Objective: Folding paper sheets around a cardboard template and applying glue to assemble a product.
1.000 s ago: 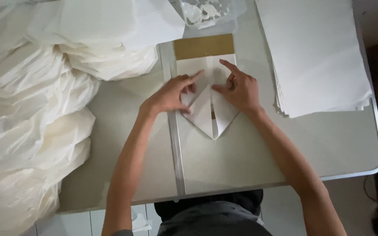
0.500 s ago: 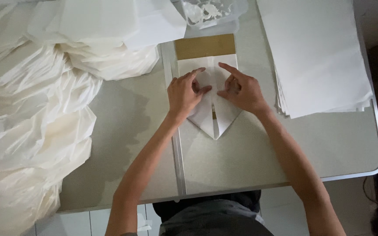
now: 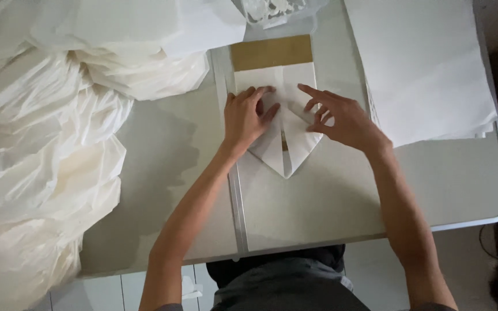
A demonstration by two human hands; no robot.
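Now the left hand (image 3: 248,118) has slid flat onto the left flap of the folded white paper (image 3: 286,152), fingers together, while the right hand (image 3: 341,118) has spread its fingers over the right flap. Thin and matte, the paper tapers to a near point at table (image 3: 329,207) centre, over brown cardboard (image 3: 271,52), with crumpled tissue heaps (image 3: 41,150) left and a flat sheet stack (image 3: 427,69) right.

Pressing flat with left hand (image 3: 249,118) and right hand (image 3: 341,118) on folded white paper (image 3: 295,147), seemingly pointed.
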